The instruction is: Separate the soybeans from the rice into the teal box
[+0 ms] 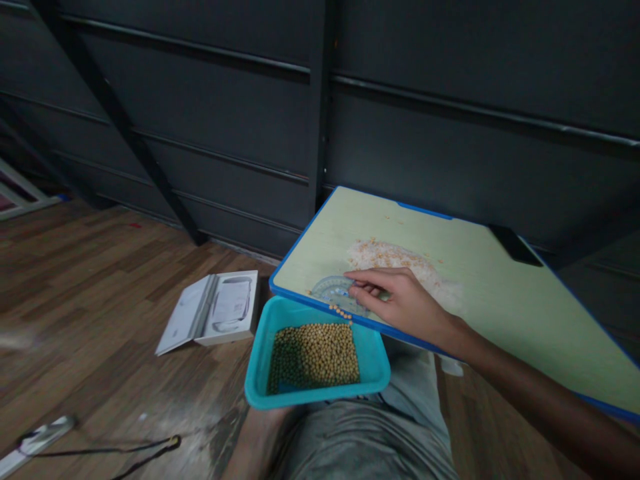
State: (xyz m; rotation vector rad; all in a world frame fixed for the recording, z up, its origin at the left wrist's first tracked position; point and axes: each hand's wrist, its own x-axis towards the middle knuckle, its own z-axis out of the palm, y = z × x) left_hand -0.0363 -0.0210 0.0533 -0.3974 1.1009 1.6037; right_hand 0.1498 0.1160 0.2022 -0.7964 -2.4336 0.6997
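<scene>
My right hand (395, 300) rests on the pale green tabletop (500, 293) near its front left edge, fingers pinched on a clear plastic protractor (330, 291). A few yellow beans lie along the protractor's edge at the table's rim. Behind the hand spreads a pile of pale grains mixed with beans (395, 260). Just below the table edge a teal plastic tray (375, 360) holds a layer of yellow beans (315, 357). My left forearm (250, 443) reaches up under the tray; the left hand itself is hidden beneath it.
The table has a blue rim and stands against a dark panelled wall (350, 100). On the wooden floor (100, 300) lie an open white box (215, 310) and, at the lower left, a cable with a flat device (40, 437). My lap in grey cloth (370, 433) is below the tray.
</scene>
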